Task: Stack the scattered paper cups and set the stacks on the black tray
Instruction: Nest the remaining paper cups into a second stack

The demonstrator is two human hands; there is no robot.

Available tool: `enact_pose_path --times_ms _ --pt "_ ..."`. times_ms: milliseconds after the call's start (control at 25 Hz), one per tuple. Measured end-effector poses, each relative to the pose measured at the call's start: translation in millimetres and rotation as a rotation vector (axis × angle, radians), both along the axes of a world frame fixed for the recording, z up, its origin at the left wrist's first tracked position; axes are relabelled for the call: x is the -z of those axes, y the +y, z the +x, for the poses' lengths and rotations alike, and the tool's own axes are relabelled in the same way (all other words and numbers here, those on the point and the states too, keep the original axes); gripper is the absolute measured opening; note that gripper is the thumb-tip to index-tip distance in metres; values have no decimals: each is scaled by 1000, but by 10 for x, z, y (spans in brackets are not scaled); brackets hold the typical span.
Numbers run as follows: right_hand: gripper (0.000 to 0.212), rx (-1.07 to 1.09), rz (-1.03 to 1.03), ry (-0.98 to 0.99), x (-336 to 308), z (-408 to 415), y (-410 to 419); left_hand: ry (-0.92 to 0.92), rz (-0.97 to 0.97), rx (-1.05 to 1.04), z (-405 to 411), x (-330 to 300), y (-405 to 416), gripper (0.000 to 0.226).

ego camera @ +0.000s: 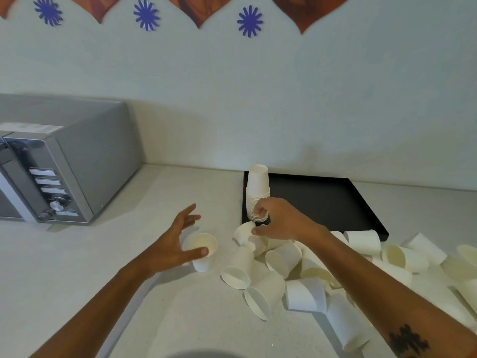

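Speckled white tabletop [77, 267] against pale wall; silver microwave [64, 164] far-left. Left hand [178, 244] spread over upright white paper cup [202, 251]; right hand [280, 220] pinching tipped white paper cup [244, 232] beside flat black tray [335, 202].

Left hand [180, 241]: fingers spread wide, palm beside the upright paper cup [202, 251].
Right hand [281, 220]: fingers curled, further right of that cup.

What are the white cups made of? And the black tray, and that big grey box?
The stacked cups look like thin matte paper: plain white, with rolled rims, and the loose cups lie tipped every way. The black tray is flat and dull with a thin raised edge, maybe painted metal or plastic; I cannot tell which. The microwave seems to be brushed grey metal, with a soft sheen.
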State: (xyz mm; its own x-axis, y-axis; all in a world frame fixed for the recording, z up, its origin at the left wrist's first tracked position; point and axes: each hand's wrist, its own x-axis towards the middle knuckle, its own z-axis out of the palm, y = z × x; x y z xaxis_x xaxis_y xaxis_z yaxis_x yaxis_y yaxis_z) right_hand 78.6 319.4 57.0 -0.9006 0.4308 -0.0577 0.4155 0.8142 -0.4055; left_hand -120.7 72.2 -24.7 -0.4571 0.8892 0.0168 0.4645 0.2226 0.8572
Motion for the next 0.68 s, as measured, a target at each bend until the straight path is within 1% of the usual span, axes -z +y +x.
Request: enact_pose_path --times_ms 80,160,280,360,520,600,680 --pt "42 -61 51 3 33 -131 -79 18 -46 10 67 134 -23 124" --pt "37 -110 92 -33 88 -267 -97 22 -31 5 144 217 10 127" --pt "33 -137 45 -122 194 -378 -68 28 15 -25 209 295 55 122" --pt "30 -134 34 -124 260 -401 -54 20 28 -43 220 327 47 116" --pt "24 -106 17 6 282 -387 -37 4 81 -77 213 335 -51 114" --pt "21 -86 -8 65 186 -350 -68 5 106 -93 221 310 -112 116" --pt "19 -50 -5 172 43 -287 -149 23 110 -110 254 264 -180 118"
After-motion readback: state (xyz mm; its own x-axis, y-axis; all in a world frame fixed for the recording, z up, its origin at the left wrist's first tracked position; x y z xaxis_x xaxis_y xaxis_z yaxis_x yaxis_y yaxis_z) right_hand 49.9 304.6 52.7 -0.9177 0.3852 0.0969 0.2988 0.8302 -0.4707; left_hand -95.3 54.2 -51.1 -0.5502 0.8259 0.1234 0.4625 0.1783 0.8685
